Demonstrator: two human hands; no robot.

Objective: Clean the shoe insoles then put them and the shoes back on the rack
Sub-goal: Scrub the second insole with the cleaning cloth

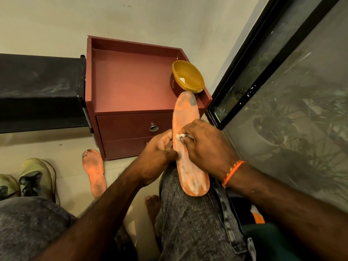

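Cleaning is in hand: the left hand (157,151) pinches the long orange foam insole (186,140) on the knee while right-hand fingers (185,141) clamp a white wad (178,136); next, scrubbing toward the grey-stained toe.

dim warm indoor light – soft shadows, wide-angle bending at edges, mild softness

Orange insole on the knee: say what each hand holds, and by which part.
Left hand grips the orange insole by its left edge, near the middle. Right hand pinches a small white wad in its fingertips, pressed on the insole.
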